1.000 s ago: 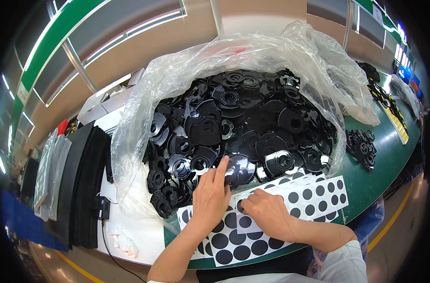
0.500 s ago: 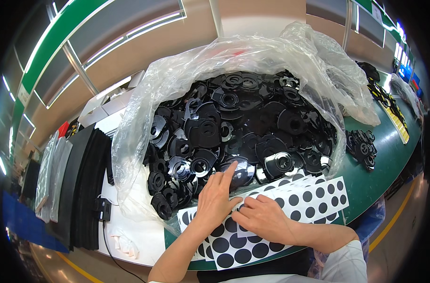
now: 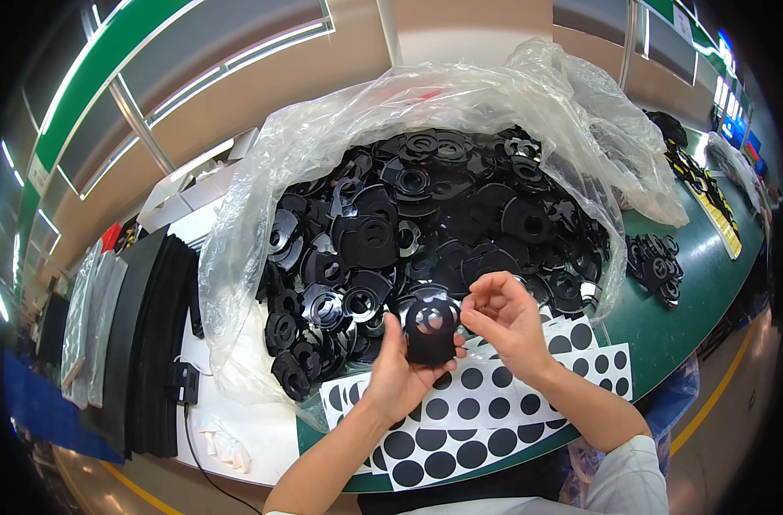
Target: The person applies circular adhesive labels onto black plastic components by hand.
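Held item: one black moulded part [image 3: 430, 348] with a rounded opening, lower centre of the frame, raised in front of a heap of like parts [image 3: 365, 245].
Left hand [image 3: 400, 384]: half curled from below, thumb along the part's left edge, fingertips showing at its lower right; it had hold of the part.
Right hand [image 3: 513, 333]: thumb and fingers bent, nearly together, beside the part's right rim; whether they touched it or pinched something small could not be told.
Handling note, by judgement: the part was best kept steady and gripped by its edges, left thumb off the face, right fingertips working lightly from the side.
Edges: a clear plastic bag [image 3: 232, 257] rose around the heap at left, top and right; overlapping white sheets with black dots [image 3: 468, 410] lay below the hands, near the table's curved front edge.
Room, by judgement: tightest toward upper centre, against the heap; easiest toward the right, where green tabletop [image 3: 653, 339] showed between the sheets and a smaller black heap [image 3: 657, 264]
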Tool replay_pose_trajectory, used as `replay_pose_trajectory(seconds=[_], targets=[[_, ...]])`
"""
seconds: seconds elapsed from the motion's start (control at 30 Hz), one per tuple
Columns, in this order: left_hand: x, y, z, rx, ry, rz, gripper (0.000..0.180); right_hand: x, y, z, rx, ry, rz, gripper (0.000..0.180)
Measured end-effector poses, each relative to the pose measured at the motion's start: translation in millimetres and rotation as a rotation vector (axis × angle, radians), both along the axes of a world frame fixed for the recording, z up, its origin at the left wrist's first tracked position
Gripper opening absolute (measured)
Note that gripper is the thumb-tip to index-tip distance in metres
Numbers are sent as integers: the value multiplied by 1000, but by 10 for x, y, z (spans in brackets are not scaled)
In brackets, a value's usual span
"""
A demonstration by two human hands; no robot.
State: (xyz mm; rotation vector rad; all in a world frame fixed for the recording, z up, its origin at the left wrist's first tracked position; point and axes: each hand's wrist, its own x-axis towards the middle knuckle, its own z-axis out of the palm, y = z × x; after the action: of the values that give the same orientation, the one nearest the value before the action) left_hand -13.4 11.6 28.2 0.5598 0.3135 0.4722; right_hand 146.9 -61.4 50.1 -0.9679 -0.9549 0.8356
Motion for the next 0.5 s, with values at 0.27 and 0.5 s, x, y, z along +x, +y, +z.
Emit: replay_pose_trajectory(seconds=[0.27,0.5], targets=[[107,-34,-260,30,119,54,66,-7,61,-233,-148,-45,12,24],[83,-43,-261,64,120,44,68,-15,71,-204,-138,-68,10,22]])
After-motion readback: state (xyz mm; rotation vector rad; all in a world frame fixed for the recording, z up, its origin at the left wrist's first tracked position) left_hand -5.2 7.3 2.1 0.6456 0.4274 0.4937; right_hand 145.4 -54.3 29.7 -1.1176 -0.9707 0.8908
